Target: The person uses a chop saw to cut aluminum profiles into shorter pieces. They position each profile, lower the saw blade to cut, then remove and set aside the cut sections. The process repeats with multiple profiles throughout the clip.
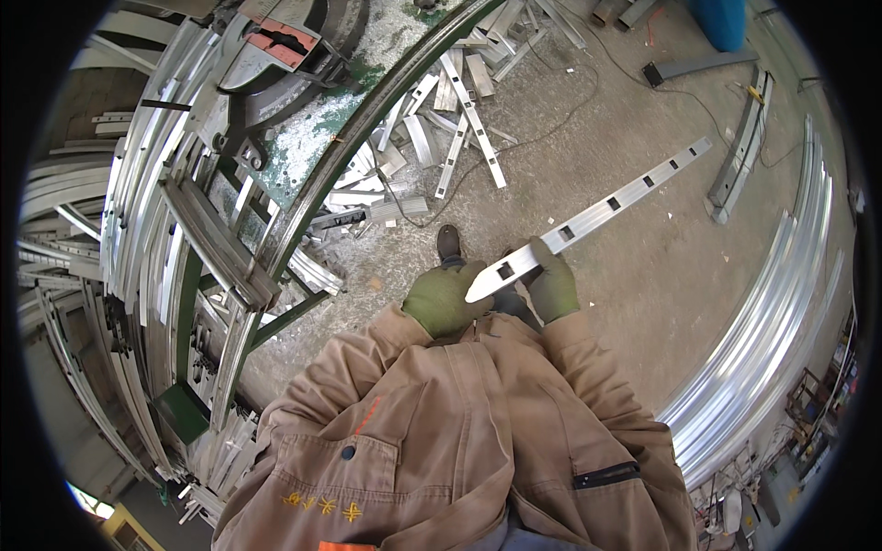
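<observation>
A long silvery metal bar [632, 196] with a row of square dark slots slants up and to the right in front of my body. Its near end is cut at an angle. My left hand [443, 299], in a green work glove, grips that near end. Wrapped round the bar a little farther along is my right hand [553, 286], gloved the same way. The bar's far end hangs out over the floor. Parts of the fingers of both hands are hidden by the bar.
At left stands a green-framed saw bench [308, 204] strewn with metal chips. Metal profiles [147, 193] pile beyond it. Offcuts [464, 119] and a cable [588, 96] lie on the floor ahead. Long shiny profiles [767, 321] lie at right, near a grey beam [742, 147].
</observation>
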Demonstrator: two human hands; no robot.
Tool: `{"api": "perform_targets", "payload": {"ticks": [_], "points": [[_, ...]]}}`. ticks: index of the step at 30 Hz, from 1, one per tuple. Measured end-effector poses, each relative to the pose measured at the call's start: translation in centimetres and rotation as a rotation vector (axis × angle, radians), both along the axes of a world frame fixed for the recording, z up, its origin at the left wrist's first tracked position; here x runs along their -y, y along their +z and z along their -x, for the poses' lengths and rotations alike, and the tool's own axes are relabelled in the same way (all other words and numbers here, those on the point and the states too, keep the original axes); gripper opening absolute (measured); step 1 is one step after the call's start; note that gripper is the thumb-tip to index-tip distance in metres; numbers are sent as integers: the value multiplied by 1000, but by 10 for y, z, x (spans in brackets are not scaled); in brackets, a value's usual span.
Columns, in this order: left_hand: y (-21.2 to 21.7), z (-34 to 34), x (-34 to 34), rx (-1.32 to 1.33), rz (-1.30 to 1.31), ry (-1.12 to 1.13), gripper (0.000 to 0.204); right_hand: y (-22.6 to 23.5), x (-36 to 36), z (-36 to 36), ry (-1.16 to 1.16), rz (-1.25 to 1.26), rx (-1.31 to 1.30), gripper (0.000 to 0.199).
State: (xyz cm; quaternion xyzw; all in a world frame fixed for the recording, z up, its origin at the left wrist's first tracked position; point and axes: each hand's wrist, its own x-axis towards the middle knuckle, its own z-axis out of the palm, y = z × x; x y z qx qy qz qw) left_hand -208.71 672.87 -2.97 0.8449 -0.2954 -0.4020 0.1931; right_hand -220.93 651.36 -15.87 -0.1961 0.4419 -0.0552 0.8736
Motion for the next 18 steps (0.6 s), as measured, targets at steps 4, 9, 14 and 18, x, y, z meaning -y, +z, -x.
{"api": "perform_targets", "payload": {"ticks": [4, 9, 14, 18], "points": [[6, -30, -21, -214, 76, 58, 63, -24, 41, 2, -45, 40, -16, 31], [14, -81, -41, -443, 157, 225, 70, -26, 60, -15, -198, 32, 10, 37], [-11, -89, -55, -543, 283, 308, 71, -2, 50, -27, -234, 79, 45, 40], [-12, -90, -54, -570, 324, 359, 70, 7, 48, -31, -255, 116, 26, 47]]}}
